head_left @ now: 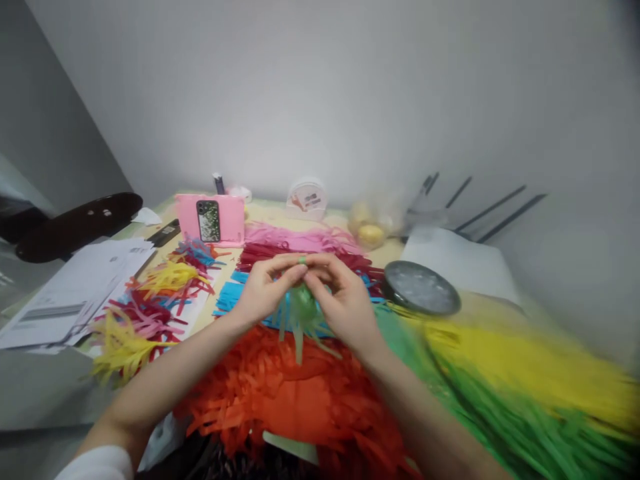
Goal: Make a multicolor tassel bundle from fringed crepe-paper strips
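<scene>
Both hands meet over the middle of the table. My left hand (265,287) and my right hand (340,297) pinch a small bundle of green fringed paper (303,310) between their fingertips, its cut strips hanging down below the fingers. Under the hands lies a heap of orange fringed paper (295,393). Blue paper strips (233,297) lie just behind the left hand, with dark red (270,252) and pink strips (300,237) further back.
A pink phone stand (210,219) holds a phone at the back. A round dark lid (421,288) sits right of the hands. Green and yellow fringes (525,373) fill the right side. Finished multicoloured tufts (145,300) and white papers (75,290) lie left.
</scene>
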The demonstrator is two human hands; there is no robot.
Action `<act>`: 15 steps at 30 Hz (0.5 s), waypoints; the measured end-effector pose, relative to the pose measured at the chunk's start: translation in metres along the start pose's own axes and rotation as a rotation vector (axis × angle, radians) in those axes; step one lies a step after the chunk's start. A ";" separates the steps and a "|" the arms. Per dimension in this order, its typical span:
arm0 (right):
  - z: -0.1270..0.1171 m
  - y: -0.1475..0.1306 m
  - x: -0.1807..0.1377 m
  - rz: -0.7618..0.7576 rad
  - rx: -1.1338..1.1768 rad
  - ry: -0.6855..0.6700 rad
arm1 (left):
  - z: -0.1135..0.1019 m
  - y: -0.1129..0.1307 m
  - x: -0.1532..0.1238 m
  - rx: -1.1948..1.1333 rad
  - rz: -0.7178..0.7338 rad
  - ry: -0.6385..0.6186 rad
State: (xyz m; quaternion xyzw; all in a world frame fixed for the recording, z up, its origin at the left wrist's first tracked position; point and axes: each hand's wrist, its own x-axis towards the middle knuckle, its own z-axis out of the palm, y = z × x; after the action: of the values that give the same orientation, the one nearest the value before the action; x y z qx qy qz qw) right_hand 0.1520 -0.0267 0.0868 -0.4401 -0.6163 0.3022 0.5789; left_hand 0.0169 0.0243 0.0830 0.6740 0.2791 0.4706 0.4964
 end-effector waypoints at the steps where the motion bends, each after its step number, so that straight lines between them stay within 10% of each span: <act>1: -0.004 0.005 0.004 -0.014 -0.064 -0.006 | 0.002 -0.003 0.006 -0.032 -0.020 0.028; 7: -0.101 0.052 0.032 0.093 -0.655 0.081 | -0.021 -0.020 0.040 -0.195 -0.088 0.265; 11: -0.176 0.097 0.020 0.176 -0.800 0.079 | -0.045 -0.019 0.050 -0.299 -0.206 0.210; 15: -0.197 0.133 0.002 0.145 -0.815 0.075 | -0.047 -0.021 0.047 -0.243 -0.257 0.159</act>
State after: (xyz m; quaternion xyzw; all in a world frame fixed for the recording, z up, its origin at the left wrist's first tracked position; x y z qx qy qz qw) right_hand 0.3707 0.0051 -0.0001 -0.6863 -0.6314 0.0575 0.3564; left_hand -0.0054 0.0901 0.0830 0.5286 0.3423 0.4855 0.6063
